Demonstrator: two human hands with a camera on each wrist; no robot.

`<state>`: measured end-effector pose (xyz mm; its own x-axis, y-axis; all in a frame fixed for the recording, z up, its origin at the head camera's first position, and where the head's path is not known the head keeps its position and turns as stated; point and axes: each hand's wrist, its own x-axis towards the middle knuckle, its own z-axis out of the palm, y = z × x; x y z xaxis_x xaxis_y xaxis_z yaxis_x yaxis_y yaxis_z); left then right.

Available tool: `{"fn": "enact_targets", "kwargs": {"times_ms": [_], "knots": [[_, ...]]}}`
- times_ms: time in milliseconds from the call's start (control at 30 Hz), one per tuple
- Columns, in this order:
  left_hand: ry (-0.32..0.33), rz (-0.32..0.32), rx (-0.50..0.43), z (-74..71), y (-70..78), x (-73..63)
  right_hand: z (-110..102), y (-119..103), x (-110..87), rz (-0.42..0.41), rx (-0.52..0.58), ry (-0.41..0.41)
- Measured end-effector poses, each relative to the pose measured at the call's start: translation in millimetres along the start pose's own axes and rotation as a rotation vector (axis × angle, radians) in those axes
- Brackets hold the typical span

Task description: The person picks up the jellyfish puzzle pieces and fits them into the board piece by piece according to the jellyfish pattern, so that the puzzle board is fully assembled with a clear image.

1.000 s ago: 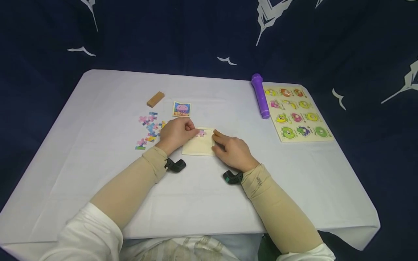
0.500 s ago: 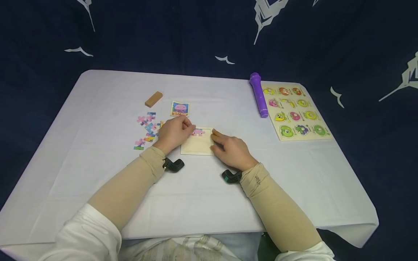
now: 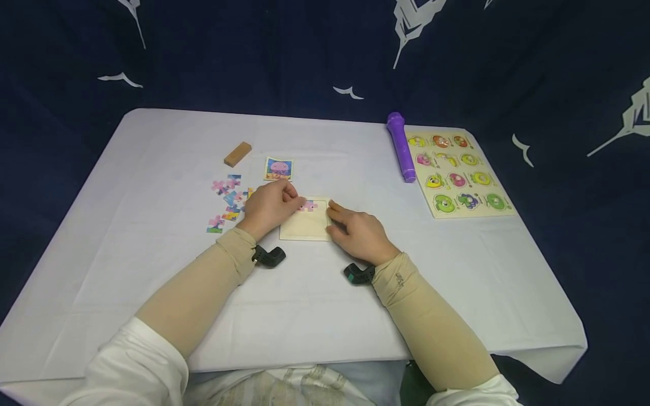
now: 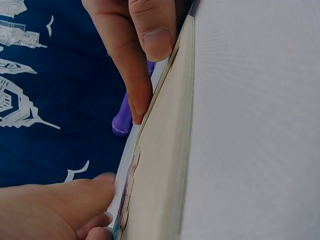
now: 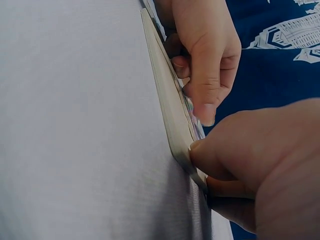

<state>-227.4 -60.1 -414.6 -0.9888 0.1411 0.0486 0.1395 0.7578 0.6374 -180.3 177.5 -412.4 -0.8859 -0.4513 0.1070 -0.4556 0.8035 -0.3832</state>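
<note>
Right hand (image 3: 361, 234) grips pale tray (image 3: 304, 230) at right edge. Left hand (image 3: 270, 207), fingers bent, beside pink pieces (image 3: 309, 206); can't tell if pinching any.

1. The puzzle tray (image 3: 304, 227) is set on the table (image 3: 304, 316), between the left hand (image 3: 268, 207) and the right hand (image 3: 361, 234).
2. Inside the tray, along its far edge, fitted pieces (image 3: 308, 206) are partly covered by the left hand.
3. Left of the tray, loose pieces (image 3: 230, 216) are scattered.
4. Behind the left hand, a picture card (image 3: 279, 169) is laid.
5. Behind the loose pieces, left of the card, a block (image 3: 237, 154) is placed.
6. At the table's far right, a microphone (image 3: 401, 148) is laid along a fruit board's (image 3: 462, 191) left edge.
</note>
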Motion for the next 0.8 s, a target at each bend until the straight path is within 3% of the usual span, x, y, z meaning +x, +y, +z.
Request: {"fn": "enact_targets", "kwargs": {"times_ms": [433,800], "knots": [[0.011,0.03,-0.012,-0.4,-0.1,-0.2,1.6,2.2,0.3,-0.009,0.002,0.009],[0.192,0.073,-0.138,-15.8,-3.8,3.1,1.3,1.4,0.5,0.008,0.011,0.002]]}}
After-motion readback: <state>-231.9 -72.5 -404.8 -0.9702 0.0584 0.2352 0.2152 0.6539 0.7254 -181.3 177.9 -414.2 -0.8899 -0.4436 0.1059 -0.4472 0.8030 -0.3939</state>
